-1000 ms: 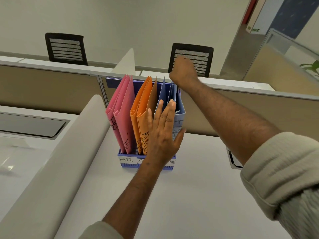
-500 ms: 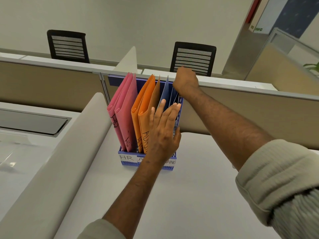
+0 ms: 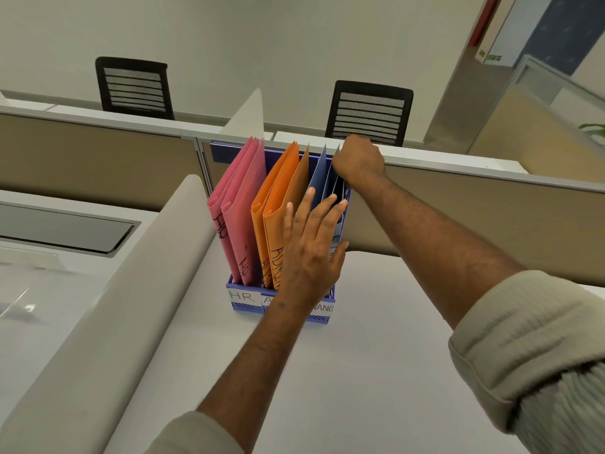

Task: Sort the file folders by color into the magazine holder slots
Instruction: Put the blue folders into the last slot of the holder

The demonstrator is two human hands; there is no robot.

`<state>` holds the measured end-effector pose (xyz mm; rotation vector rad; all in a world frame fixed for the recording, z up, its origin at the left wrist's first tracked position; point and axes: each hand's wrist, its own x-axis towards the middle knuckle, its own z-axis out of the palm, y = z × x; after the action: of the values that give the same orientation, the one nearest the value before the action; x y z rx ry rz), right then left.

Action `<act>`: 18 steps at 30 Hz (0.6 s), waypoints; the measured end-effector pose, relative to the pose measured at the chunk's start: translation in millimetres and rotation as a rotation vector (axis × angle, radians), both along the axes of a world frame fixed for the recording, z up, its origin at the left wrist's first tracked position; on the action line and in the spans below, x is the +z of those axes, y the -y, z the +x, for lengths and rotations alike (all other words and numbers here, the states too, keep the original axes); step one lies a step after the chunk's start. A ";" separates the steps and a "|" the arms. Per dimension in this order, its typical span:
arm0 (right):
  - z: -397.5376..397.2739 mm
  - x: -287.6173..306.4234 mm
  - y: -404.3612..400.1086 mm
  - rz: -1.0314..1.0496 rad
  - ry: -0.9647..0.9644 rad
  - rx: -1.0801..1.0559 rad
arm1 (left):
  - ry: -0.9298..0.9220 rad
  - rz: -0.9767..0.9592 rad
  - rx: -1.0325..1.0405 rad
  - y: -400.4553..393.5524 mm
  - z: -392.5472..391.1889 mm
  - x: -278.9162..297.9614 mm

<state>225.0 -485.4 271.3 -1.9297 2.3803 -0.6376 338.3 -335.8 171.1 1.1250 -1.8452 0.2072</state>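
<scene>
Blue folders [image 3: 322, 178] between fingers [image 3: 329, 211] (probably).

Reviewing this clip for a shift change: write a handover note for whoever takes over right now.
Left hand: open, fingers spread against the blue folders at the front.
Right hand: closed on the blue folders' top edges at the back; exact grip hidden.
Magazine holder stands on the desk: pink folders in the left slot, orange folders in the middle, blue in the right.
Done: colours look sorted.
Left: seat the blue folders, then release.
</scene>
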 end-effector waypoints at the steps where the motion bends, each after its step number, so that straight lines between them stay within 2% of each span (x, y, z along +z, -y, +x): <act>1: -0.8 0.2 -1.5 0.000 0.011 -0.004 | -0.001 0.005 0.000 -0.4 0.1 0.5; 7: -4.2 3.2 -15.8 -0.036 0.119 0.025 | -0.022 0.038 -0.023 -6.0 -1.0 6.8; 18: 1.8 1.7 -77.5 -0.193 0.131 0.118 | -0.076 0.089 -0.050 -22.3 10.7 11.9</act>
<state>226.7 -408.0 273.0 -2.0109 2.1809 -0.9847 349.0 -313.5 183.0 1.1311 -1.8278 0.0537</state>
